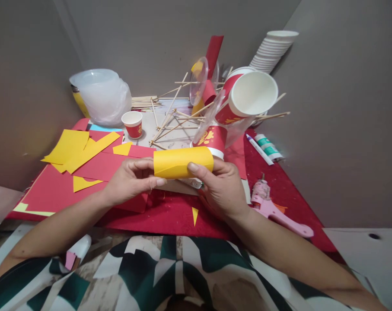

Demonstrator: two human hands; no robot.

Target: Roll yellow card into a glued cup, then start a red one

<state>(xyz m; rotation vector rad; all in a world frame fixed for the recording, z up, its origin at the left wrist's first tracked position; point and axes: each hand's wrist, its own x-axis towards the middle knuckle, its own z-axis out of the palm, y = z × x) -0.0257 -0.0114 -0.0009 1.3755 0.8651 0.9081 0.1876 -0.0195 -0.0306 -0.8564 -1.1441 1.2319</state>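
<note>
A tube of rolled yellow paper (178, 160) lies level between my two hands above the near part of the table. My left hand (131, 178) pinches its left end, with the fingers at the opening and the thumb below. At the other end, my right hand (226, 183) has its thumb pressed on the seam and its fingers inside or behind the roll. Just beyond the tube stands a structure of thin wooden sticks (170, 119) with red-and-white paper cups (252, 95) and clear plastic discs. Part of that structure is hidden behind the tube.
Red paper sheets (98, 166) and yellow scraps (71, 149) cover the left side. A small paper cup (132, 125) and a plastic-wrapped stack of bowls (101, 95) stand behind. At right are a pink glue gun (276, 209), a marker (259, 149) and stacked white cups (273, 49).
</note>
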